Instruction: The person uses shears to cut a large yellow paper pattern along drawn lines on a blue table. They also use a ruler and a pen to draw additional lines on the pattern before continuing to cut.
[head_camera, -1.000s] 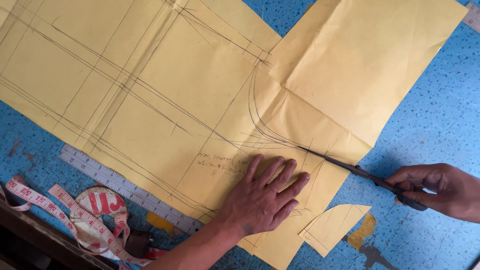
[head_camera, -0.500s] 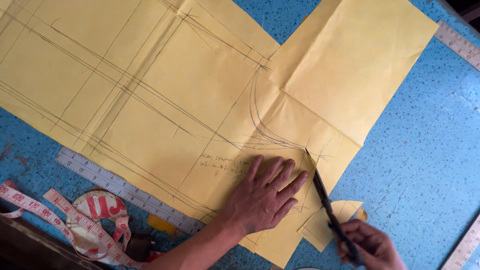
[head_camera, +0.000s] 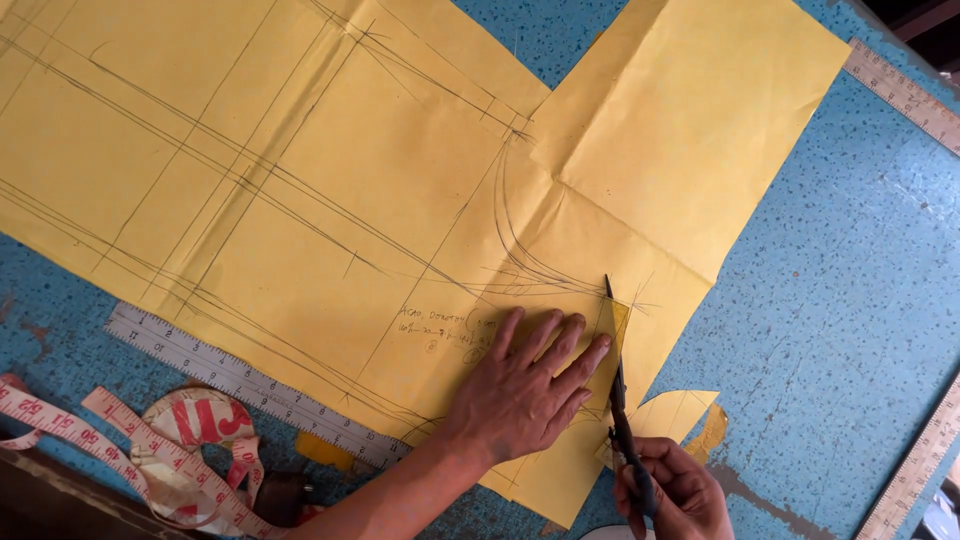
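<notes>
A large sheet of yellow pattern paper (head_camera: 330, 190) with pencil lines lies on a blue speckled table (head_camera: 840, 280). My left hand (head_camera: 530, 385) presses flat on the paper's lower part, fingers spread and pointing up-right. My right hand (head_camera: 672, 490), at the bottom edge, grips the handles of dark scissors (head_camera: 616, 370). The blades point upward, cutting into the paper just right of my left fingertips. A small cut-off yellow piece (head_camera: 675, 412) lies on the table right of the scissors.
A clear ruler (head_camera: 250, 385) lies along the paper's lower left edge. A red-and-white tape measure (head_camera: 170, 450) is coiled at the bottom left. Two more rulers lie at the table's top right (head_camera: 905, 95) and bottom right (head_camera: 915, 470).
My right hand swung from the right side down to the bottom edge, turning the scissors from slanting leftward to pointing nearly straight up. My left hand stayed pressed on the paper.
</notes>
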